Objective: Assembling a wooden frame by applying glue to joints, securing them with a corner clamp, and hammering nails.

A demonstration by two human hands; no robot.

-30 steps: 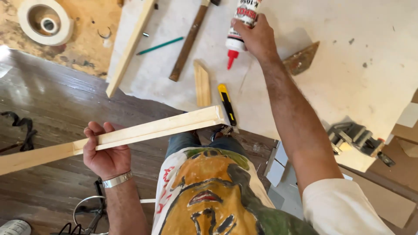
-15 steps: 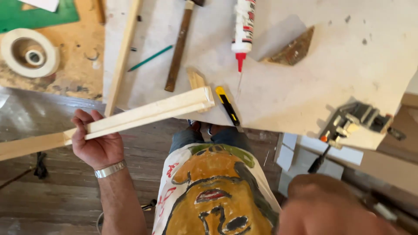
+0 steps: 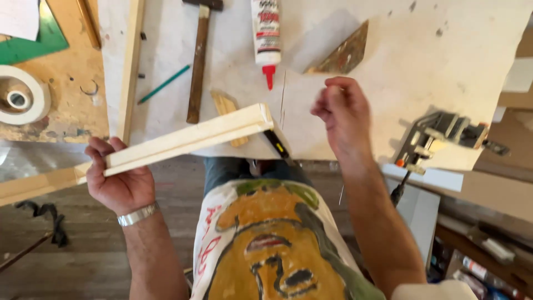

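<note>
Single view from a camera worn on the person's head, looking steeply down over the chest and forearms. The near edge of the white work board (image 3: pixel 355 128) crosses mid-frame, with the bench running toward the top edge and the dark floor (image 3: pixel 72 250) below it at left. The left hand (image 3: pixel 119 180) and right hand (image 3: pixel 341 114) sit close to the lens, at arm's reach. No second view is present, so no part of the scene is shared.
</note>
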